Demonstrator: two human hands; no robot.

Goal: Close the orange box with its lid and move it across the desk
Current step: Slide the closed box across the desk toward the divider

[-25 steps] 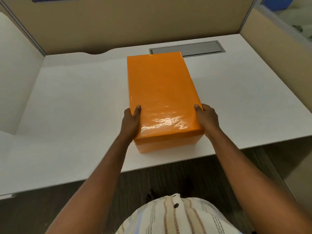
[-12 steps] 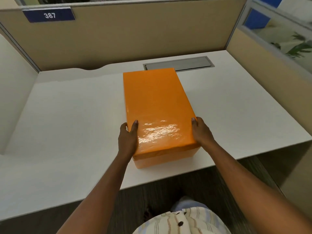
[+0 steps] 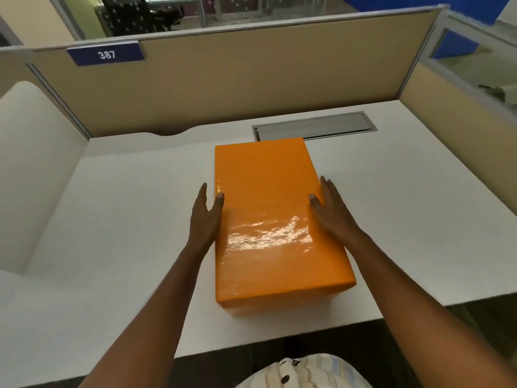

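The orange box [image 3: 268, 208] stands on the white desk [image 3: 126, 219] with its glossy lid fully on. Its long side runs away from me, its far end at the grey cable hatch [image 3: 314, 128] and its near end close to the desk's front edge. My left hand [image 3: 205, 217] lies flat against the box's left side about halfway along, fingers straight, thumb on the lid's edge. My right hand [image 3: 328, 211] mirrors it on the right side, thumb on the lid. The box is clasped between the two hands.
Beige partition walls [image 3: 251, 74] close the desk at the back and on both sides, with a blue "387" sign [image 3: 106, 54] on the back one. White desk surface stretches left and right of the box. A side desk section [image 3: 28, 169] joins on the left.
Both hands have slid forward from the box's near corners to the middle of its sides, and the fingers have straightened. The box has stayed against the cable hatch. My view has tilted upward.
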